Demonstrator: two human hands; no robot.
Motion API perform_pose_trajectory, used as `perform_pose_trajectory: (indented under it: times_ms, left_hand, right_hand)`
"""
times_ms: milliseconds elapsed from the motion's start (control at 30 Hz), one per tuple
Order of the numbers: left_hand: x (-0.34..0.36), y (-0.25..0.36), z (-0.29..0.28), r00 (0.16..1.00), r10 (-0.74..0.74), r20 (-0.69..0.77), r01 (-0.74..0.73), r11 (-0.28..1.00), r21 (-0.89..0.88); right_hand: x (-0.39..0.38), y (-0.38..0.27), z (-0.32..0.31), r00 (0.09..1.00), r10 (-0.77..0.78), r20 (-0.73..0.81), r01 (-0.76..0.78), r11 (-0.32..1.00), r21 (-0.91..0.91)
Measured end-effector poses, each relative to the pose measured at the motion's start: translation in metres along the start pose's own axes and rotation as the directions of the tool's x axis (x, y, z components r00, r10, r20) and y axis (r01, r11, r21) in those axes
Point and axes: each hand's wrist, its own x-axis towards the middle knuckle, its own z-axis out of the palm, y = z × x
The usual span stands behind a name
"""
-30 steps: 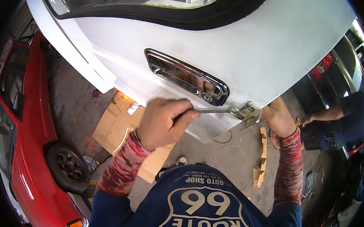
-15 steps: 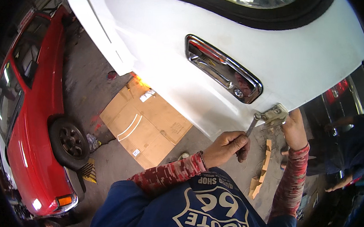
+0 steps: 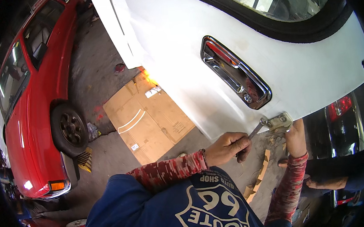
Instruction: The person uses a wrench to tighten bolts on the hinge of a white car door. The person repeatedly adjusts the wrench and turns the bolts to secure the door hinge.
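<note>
My left hand (image 3: 230, 147) is closed around the handle of a metal wrench (image 3: 257, 129). The wrench's head meets a bolt on a metal bracket (image 3: 280, 122), which sits at the lower edge of a white vehicle door (image 3: 180, 84). Behind the bracket, at the same door edge, rests my right hand (image 3: 295, 138); its fingers are hidden, so their grip does not show. Above the bracket, a chrome door handle (image 3: 236, 71) with a lock cylinder is set in the white panel.
On the floor lie a flattened cardboard sheet (image 3: 149, 128) and a folded cardboard strip (image 3: 260, 175). A red car (image 3: 42, 102) stands at the left. At the right are a dark vehicle (image 3: 347, 123) and another person's arm (image 3: 328, 183), close to my right forearm.
The whole view has shifted, with the door appearing further right. The wrench leans slightly more to the right, still at the bolt. The other person at the right has moved an arm.
</note>
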Motion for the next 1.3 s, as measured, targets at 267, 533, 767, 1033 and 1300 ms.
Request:
perform_pose_trajectory:
  times_ms: [267, 533, 767, 1033, 1300]
  left_hand:
    - [0.000, 0.002, -0.004, 0.999, -0.034, 0.037, 0.034, 0.999, 0.010]
    - [0.006, -0.021, 0.000, 0.997, 0.025, 0.069, -0.022, 0.999, -0.038]
    - [0.005, -0.023, 0.004, 0.986, 0.169, 0.011, -0.168, 0.985, -0.050]
    - [0.002, -0.018, 0.000, 0.991, 0.128, 0.035, -0.127, 0.992, -0.015]
    - [0.016, -0.022, 0.016, 0.993, 0.117, 0.015, -0.117, 0.993, -0.009]
  right_hand:
    - [0.001, -0.016, 0.000, 0.998, 0.057, -0.041, -0.058, 0.998, -0.012]
    - [-0.008, 0.012, -0.008, 0.999, 0.029, -0.020, -0.030, 0.998, -0.050]
    - [-0.011, 0.049, -0.032, 0.998, -0.025, -0.052, 0.000, 0.901, -0.434]
    - [-0.010, 0.007, -0.011, 1.000, 0.004, -0.010, -0.008, 0.886, -0.463]
    - [-0.009, 0.033, -0.015, 0.994, 0.015, -0.108, -0.026, 0.994, -0.102]
